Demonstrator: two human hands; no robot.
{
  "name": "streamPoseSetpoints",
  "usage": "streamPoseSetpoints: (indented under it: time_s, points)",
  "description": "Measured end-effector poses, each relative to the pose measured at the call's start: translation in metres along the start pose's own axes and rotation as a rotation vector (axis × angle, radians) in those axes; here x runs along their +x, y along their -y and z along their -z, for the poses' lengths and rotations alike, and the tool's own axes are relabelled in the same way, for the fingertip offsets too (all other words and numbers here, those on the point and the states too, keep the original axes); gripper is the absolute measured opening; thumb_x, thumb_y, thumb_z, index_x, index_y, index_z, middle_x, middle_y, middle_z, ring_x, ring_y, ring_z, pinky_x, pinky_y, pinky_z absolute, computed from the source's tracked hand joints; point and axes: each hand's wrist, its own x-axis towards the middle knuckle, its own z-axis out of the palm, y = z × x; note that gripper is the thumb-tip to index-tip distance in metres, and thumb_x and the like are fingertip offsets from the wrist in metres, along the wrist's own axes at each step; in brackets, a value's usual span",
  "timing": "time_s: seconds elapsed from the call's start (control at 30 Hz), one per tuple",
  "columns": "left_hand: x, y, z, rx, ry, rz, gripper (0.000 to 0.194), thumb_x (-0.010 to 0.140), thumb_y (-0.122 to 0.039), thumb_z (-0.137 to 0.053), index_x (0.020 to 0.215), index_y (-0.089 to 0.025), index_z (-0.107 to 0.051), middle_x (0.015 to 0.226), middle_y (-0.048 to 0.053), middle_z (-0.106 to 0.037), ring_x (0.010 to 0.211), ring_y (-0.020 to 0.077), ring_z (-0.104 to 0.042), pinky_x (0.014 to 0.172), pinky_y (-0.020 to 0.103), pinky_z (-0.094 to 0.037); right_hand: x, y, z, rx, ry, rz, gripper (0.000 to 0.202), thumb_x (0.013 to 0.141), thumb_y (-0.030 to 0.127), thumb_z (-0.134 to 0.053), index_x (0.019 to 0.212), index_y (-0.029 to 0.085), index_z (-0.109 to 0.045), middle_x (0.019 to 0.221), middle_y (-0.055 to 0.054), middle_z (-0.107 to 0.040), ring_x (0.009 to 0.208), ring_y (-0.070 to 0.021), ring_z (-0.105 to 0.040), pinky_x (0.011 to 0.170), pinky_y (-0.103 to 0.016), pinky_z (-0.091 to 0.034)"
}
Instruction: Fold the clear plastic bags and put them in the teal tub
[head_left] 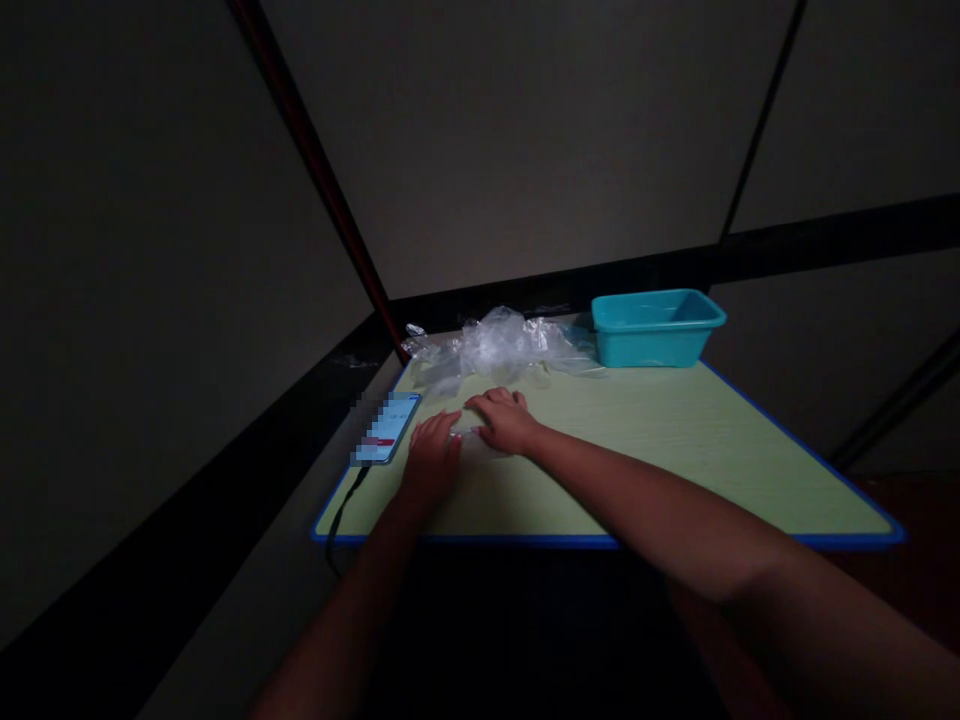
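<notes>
A small piece of clear plastic (487, 447) lies flat on the table between my two hands; it looks like a thin bag, though much of it is covered. My left hand (433, 452) rests at its left side, fingers stretched forward on the tabletop and the thumb at the plastic's edge. From the right, my right hand (508, 422) reaches over the far side of the plastic. Its fingers are spread and slightly bent, with the thumb touching the plastic.
A heap of crumpled clear plastic bags (504, 345) lies along the table's back edge. To its right stands a turquoise basin (651, 345). A phone (386, 428) with a black cable (341, 510) lies at the left of the pale green, blue-edged table (720, 460). Walls stand behind and left.
</notes>
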Motion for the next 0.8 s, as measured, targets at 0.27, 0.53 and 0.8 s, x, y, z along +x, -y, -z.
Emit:
streamPoseSetpoints:
  time_s: [0.27,0.53,0.8]
  points:
    - [0.035,0.023,0.007,-0.091,0.187,0.003,0.021,0.08,-0.028,-0.048,0.092,-0.022,-0.064,0.095,0.003,-0.068,0.097,0.0226,-0.058,0.089,0.037,-0.043,-0.001,0.0,0.001,-0.004,-0.001,-0.004,0.045,0.082,0.031,-0.056,0.126,0.028,-0.047,0.12,-0.011,-0.049,0.118,-0.0269,-0.035,0.098,-0.055,-0.02]
    - [0.043,0.025,0.005,-0.302,0.346,0.047,0.02,0.074,-0.029,-0.05,0.084,-0.019,-0.065,0.077,0.001,-0.066,0.073,0.0176,-0.059,0.067,0.028,-0.047,-0.002,0.001,0.001,-0.029,-0.011,-0.01,0.044,0.083,0.03,-0.053,0.126,0.025,-0.046,0.122,-0.011,-0.049,0.118,-0.0262,-0.036,0.097,-0.05,-0.023]
    - [0.05,0.021,0.004,-0.456,0.398,0.071,0.027,0.067,-0.028,-0.054,0.091,-0.018,-0.064,0.075,0.001,-0.064,0.072,0.0164,-0.059,0.067,0.026,-0.045,-0.001,0.0,0.001,0.065,-0.057,-0.018,0.036,0.085,0.017,-0.044,0.119,0.024,-0.051,0.118,-0.009,-0.053,0.116,-0.023,-0.038,0.095,-0.046,-0.026]
